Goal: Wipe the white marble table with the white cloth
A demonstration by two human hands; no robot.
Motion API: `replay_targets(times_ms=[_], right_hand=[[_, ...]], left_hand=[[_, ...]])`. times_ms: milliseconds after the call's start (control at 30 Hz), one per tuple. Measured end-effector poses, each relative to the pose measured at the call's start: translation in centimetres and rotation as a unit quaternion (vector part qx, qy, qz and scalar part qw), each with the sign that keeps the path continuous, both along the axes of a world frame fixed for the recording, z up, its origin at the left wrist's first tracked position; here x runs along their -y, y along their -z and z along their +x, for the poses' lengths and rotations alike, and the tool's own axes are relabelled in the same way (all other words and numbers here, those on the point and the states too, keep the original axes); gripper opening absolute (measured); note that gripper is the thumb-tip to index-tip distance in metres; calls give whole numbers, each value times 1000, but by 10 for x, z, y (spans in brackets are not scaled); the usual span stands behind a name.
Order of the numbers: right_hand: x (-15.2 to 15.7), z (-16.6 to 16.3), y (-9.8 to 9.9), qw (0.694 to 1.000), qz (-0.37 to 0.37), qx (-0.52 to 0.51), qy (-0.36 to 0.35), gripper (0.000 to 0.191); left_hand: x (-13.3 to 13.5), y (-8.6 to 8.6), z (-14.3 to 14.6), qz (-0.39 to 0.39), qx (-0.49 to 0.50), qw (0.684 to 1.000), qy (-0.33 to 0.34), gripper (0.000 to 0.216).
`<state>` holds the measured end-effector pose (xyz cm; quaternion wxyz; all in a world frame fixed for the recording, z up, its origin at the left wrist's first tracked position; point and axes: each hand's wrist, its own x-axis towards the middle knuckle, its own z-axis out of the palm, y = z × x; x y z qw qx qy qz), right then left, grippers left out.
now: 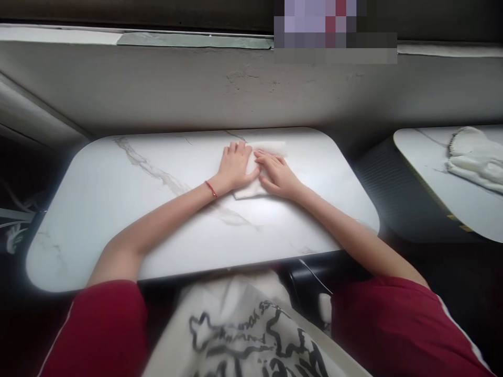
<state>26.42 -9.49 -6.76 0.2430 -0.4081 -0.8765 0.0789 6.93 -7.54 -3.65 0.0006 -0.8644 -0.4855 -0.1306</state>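
A folded white cloth [250, 192] lies on a white marble-patterned tabletop [165, 230], near its far edge. My left hand [236, 166] rests palm down over the left side of the cloth, its thumb stretched toward my other hand. A red bracelet [211, 189] circles the left wrist. From the other side, my right hand [280, 175] lies across the cloth with its fingers extended. The two hands almost meet at the middle, and they cover much of the fabric. Neither one visibly grasps it.
A second marble-patterned table [426, 162] stands at the right, with white fabric gloves [477, 159] lying on it. Behind both tables runs a pale wall [165, 89]. Beyond the near edge, a printed light apron [243, 335] covers my lap.
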Motion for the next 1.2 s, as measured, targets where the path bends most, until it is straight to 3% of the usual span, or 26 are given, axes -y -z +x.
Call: replay_targets(times_ms=[400, 567, 700, 1033, 1200], right_hand=[[140, 29, -33, 992, -48, 97, 63, 62], [163, 39, -35, 986, -34, 149, 70, 68], [140, 49, -26, 983, -10, 162, 90, 66], [24, 87, 1, 981, 8, 86, 172, 55], [-14, 99, 11, 967, 39, 35, 248, 58]], left_hand=[[113, -8, 36, -9, -92, 988, 122, 57], [133, 2, 47, 19, -117, 983, 139, 65], [111, 5, 59, 11, -119, 982, 149, 69], [-7, 14, 106, 11, -8, 987, 163, 58], [-44, 14, 117, 11, -6, 986, 164, 55]])
